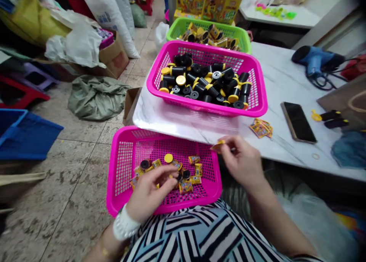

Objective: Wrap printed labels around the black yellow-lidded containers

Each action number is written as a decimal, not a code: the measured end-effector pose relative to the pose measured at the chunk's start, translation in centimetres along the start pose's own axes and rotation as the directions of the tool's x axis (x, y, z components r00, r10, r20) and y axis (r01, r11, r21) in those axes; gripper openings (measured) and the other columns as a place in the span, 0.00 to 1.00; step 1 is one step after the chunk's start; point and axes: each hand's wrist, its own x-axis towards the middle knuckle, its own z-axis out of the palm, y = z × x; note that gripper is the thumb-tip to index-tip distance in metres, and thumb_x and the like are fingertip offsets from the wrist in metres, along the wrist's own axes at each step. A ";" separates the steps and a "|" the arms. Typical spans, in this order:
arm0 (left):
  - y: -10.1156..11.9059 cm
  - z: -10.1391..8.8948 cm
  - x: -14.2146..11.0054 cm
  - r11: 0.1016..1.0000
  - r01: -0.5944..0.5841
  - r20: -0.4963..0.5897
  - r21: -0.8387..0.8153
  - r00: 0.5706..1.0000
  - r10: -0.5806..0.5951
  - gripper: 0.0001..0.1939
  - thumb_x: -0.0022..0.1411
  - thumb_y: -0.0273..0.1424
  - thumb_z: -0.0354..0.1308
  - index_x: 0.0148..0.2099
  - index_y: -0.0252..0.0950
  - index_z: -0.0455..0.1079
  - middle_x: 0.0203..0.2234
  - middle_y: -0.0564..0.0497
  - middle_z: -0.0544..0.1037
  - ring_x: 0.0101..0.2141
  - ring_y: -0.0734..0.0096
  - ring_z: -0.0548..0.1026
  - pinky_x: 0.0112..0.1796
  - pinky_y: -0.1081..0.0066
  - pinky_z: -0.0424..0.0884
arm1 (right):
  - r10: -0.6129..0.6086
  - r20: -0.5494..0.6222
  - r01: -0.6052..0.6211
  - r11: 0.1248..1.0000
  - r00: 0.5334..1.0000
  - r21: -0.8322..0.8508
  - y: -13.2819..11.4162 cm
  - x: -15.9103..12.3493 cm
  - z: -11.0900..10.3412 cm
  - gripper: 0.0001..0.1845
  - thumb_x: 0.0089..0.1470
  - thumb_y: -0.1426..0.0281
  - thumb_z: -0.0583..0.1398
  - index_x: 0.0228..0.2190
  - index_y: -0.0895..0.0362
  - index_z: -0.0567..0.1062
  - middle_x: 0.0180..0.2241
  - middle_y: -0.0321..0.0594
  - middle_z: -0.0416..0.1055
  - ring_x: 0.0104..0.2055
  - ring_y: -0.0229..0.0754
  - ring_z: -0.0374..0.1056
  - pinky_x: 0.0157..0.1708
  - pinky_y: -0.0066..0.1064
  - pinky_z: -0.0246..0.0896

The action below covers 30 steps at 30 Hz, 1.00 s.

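Observation:
My left hand (153,189), with a white band at the wrist, hovers over the lower pink basket (120,136). Its thumb and fingers are apart, and the fingertips lie close to small yellow-wrapped cylinders (185,186) with black ends. Whether they touch one is unclear. At the basket's right rim, my right hand (240,159) pinches a small orange-yellow printed label (217,147) between thumb and fingers. A stack of similar labels (261,127) lies on the table to the right. Black cylinders with yellow caps (206,87) fill the upper pink basket (207,108).
The upper basket stands on a white marbled table (274,147), before a green basket (246,37) of wrapped cylinders. A phone (299,121), a blue heat gun (316,60) and loose black cylinders (333,119) lie right. Sacks (105,18) and a blue bin (25,136) stand left.

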 end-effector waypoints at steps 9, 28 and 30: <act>-0.6 1.7 3.7 0.932 0.066 -0.062 -0.356 0.994 -0.094 0.09 0.57 0.34 0.63 0.34 0.33 0.73 0.27 0.51 0.77 0.27 0.74 0.73 0.32 0.72 0.71 | 0.128 0.587 -0.563 0.503 0.799 0.656 -4.0 -2.8 5.8 0.24 0.49 0.65 0.68 0.47 0.53 0.69 0.29 0.31 0.71 0.23 0.33 0.65 0.21 0.24 0.62; -0.2 2.7 0.3 0.903 -0.022 -0.422 -0.429 0.889 -0.179 0.21 0.58 0.49 0.63 0.32 0.32 0.76 0.16 0.56 0.68 0.14 0.81 0.63 0.17 0.77 0.59 | 0.141 0.456 -0.414 0.701 0.878 0.581 -4.3 -3.7 7.5 0.18 0.59 0.58 0.61 0.23 0.56 0.70 0.17 0.31 0.66 0.17 0.32 0.59 0.18 0.24 0.55; -0.4 2.7 0.5 0.883 -0.032 -0.433 -0.468 0.880 -0.197 0.21 0.58 0.49 0.63 0.34 0.32 0.75 0.15 0.58 0.66 0.14 0.81 0.61 0.16 0.77 0.57 | 0.124 0.428 -0.375 0.730 0.895 0.572 -4.3 -4.0 7.5 0.18 0.60 0.59 0.60 0.23 0.56 0.70 0.17 0.31 0.66 0.18 0.32 0.60 0.19 0.24 0.56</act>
